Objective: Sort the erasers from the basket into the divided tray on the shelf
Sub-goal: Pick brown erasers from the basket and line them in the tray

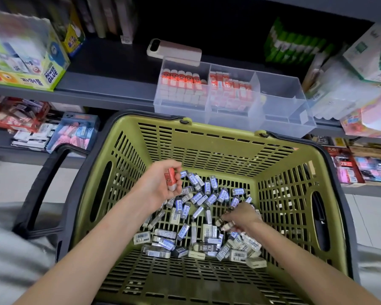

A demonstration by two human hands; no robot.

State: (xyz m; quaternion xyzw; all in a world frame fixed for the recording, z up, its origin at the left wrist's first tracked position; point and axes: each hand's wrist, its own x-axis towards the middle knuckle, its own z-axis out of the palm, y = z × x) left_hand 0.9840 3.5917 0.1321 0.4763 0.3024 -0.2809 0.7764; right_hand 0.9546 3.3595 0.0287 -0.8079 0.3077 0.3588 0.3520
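**While my left grip (161, 183) holds red, my right grip (243, 215) works the pile**

As both my arms reach down into the olive-green shopping basket (218, 130), my left grip is curled round a red-sleeved eraser (170, 178) — thumb and fingers closed on it, white end pointing down — above the far left part of the pile. My right grip is lower, down among the loose erasers (196, 208) on the basket floor. Its fingers are bent round a pale eraser (226, 226); blur keeps me from telling whether it is one or two.

The loose erasers are mostly white with blue-and-white or black sleeves, lying every way across the middle of the floor.

Beyond the basket's far rim, the clear divided tray (282, 102) sits at the front edge of the grey shelf (110, 84). Its left and middle compartments hold standing red erasers (183, 79) in rows. A phone (174, 50) lies across the tray's back rim at the left. Farther left on the shelf stands a Power Glue box (26, 62).
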